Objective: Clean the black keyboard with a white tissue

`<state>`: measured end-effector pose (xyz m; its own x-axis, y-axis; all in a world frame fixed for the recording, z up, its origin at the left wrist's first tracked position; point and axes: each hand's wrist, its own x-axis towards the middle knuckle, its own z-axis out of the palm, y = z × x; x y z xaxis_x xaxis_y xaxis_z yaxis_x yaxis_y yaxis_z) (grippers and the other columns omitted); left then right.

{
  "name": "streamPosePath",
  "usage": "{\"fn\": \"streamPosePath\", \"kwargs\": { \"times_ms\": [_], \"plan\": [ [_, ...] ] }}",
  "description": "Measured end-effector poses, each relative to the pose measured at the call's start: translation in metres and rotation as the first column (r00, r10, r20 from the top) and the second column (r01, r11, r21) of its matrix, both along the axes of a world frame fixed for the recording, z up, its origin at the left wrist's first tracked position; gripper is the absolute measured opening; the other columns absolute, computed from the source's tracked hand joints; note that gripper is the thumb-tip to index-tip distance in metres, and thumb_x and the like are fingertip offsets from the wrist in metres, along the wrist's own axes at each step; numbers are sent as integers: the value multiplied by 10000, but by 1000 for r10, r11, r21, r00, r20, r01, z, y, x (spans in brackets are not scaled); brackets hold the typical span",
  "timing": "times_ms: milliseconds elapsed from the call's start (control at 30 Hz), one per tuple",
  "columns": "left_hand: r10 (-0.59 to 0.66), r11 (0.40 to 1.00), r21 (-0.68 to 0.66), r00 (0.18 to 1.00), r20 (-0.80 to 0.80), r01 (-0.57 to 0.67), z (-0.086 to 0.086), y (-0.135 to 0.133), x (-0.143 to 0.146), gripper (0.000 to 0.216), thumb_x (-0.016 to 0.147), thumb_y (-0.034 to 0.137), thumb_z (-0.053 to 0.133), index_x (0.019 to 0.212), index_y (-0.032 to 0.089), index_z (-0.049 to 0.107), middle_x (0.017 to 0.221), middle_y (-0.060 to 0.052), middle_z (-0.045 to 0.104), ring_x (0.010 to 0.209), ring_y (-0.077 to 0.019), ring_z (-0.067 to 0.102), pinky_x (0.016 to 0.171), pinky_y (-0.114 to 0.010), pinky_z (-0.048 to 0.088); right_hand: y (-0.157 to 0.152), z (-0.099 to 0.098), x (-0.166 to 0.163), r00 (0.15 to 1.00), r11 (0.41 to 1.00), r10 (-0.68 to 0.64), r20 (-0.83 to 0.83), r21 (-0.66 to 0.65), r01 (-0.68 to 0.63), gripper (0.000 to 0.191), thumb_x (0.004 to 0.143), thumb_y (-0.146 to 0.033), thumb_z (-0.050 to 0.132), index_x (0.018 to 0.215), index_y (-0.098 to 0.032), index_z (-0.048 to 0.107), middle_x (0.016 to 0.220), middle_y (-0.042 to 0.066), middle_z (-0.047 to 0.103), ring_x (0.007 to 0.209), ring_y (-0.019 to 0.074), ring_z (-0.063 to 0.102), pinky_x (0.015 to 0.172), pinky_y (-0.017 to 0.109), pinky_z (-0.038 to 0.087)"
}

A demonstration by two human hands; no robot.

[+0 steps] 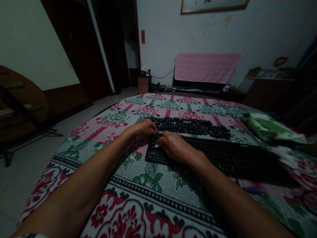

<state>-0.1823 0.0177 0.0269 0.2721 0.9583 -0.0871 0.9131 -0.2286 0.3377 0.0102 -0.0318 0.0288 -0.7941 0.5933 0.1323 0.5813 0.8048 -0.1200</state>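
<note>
A black keyboard base (213, 155) lies on a floral bedspread (148, 185). Just beyond it sits a row of loose black keycaps (190, 127). My left hand (143, 128) is curled at the left end of that keycap row, fingers closed; what they hold is hidden. My right hand (173, 145) rests on the left corner of the keyboard base, its fingers bent and pressed down on it. A small pale thing shows under the right thumb.
A crumpled green cloth (267, 127) lies at the right of the bed. A pink cloth (205, 67) covers a low unit by the far wall. Dark wooden furniture (19, 105) stands left; a doorway (116, 49) opens behind.
</note>
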Motion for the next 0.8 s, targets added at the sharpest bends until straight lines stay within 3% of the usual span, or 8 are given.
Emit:
{"fn": "streamPosePath", "kwargs": {
  "times_ms": [100, 367, 533, 800],
  "plan": [
    [-23, 1000, -1, 1000, 6, 23, 1, 0, -1, 272, 680, 169, 538, 876, 201, 724, 741, 33, 693, 707, -102, 584, 616, -161, 389, 1, 4, 3, 998, 999, -40, 38, -32, 42, 294, 805, -106, 461, 1001, -182, 666, 894, 88, 593, 778, 166, 559, 691, 250, 383],
    [12, 1000, -25, 998, 54, -10, 2, -5, 0, 274, 685, 230, 543, 888, 181, 721, 708, 25, 674, 650, -105, 565, 569, -169, 391, -7, -10, -15, 980, 998, -37, -195, 43, 46, 278, 899, -165, 374, 1035, -167, 617, 991, 88, 528, 824, 145, 509, 722, 242, 380],
    [-60, 998, -2, 996, 61, 61, 1, -4, -2, 255, 685, 205, 531, 851, 172, 722, 694, 33, 668, 654, -98, 569, 575, -153, 392, -10, -18, -22, 987, 999, -14, -163, 45, 22, 246, 910, -187, 372, 947, -141, 611, 995, 85, 538, 834, 158, 478, 728, 252, 361],
    [-7, 1000, -18, 997, 82, 9, -1, -2, -3, 239, 685, 204, 560, 865, 198, 718, 717, 43, 682, 685, -96, 582, 637, -151, 419, -14, -15, -14, 988, 992, 120, -101, 60, -114, 255, 914, -216, 379, 915, -161, 627, 935, 63, 537, 806, 158, 460, 683, 251, 343]
  ]
}}
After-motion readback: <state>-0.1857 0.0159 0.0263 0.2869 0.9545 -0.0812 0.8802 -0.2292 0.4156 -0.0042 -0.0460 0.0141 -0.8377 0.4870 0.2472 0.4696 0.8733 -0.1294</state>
